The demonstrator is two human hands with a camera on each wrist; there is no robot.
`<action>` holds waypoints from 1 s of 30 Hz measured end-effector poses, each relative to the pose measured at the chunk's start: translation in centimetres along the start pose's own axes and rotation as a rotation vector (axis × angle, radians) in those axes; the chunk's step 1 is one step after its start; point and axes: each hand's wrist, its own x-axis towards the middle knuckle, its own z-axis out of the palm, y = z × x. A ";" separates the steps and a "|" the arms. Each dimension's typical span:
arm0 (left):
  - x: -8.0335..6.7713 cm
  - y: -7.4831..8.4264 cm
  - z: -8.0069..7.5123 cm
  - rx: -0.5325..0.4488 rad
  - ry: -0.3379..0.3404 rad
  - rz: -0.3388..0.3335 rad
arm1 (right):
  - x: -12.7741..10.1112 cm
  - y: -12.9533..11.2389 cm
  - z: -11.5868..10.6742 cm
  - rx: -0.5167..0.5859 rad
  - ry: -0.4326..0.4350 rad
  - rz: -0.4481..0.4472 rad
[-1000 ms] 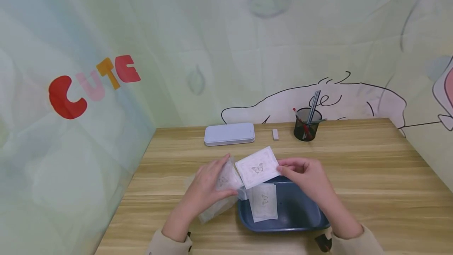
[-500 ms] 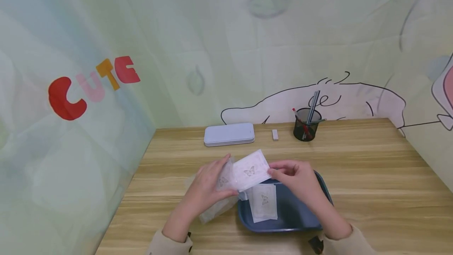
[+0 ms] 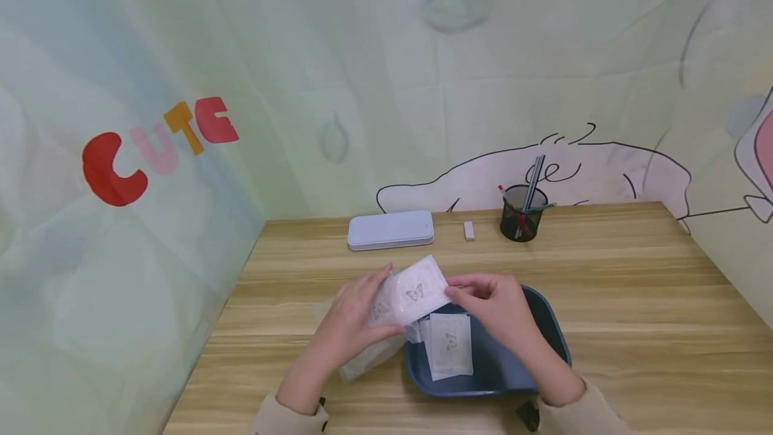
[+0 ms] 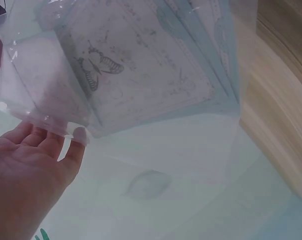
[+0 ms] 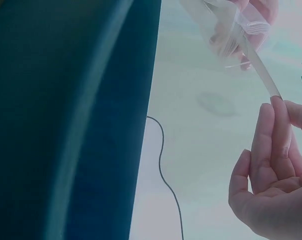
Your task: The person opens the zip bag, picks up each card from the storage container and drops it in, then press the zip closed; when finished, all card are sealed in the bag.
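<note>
Just below the middle of the head view, the left hand (image 3: 353, 324) grips a clear plastic bag (image 3: 377, 327), fingers curled over its open end; the left wrist view shows the fingertips (image 4: 79, 135) against the film. The right hand (image 3: 492, 304) pinches the corner of a white butterfly card (image 3: 418, 291) between thumb and fingers, and the card's other end meets the bag's mouth. How far in it sits is hard to judge through the glare. A second butterfly card (image 3: 449, 346) lies flat in the blue tray (image 3: 543, 314) under the right hand, lower centre. Toward the back of the wooden table (image 3: 634, 301) sit a pale tin case (image 3: 390, 229), a small eraser (image 3: 468, 230) and a black pen cup (image 3: 519, 213).
</note>
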 end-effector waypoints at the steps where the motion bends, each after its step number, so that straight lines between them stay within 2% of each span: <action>1: 0.0 0.0 0.0 -0.001 0.003 0.002 | 0.0 0.0 0.0 0.004 0.001 0.001; 11: 0.1 0.0 0.1 -0.015 0.007 0.016 | 0.1 0.3 1.3 0.043 -0.044 -0.035; 16: 0.2 0.1 0.2 -0.020 0.008 0.021 | 0.1 0.7 2.3 0.026 -0.048 -0.074; 24: 0.3 0.3 0.3 -0.019 0.010 0.025 | 0.1 0.6 3.5 -0.077 -0.032 -0.130; 30: 0.3 0.4 0.4 -0.025 0.016 0.028 | -0.1 0.3 3.9 -0.178 -0.013 -0.214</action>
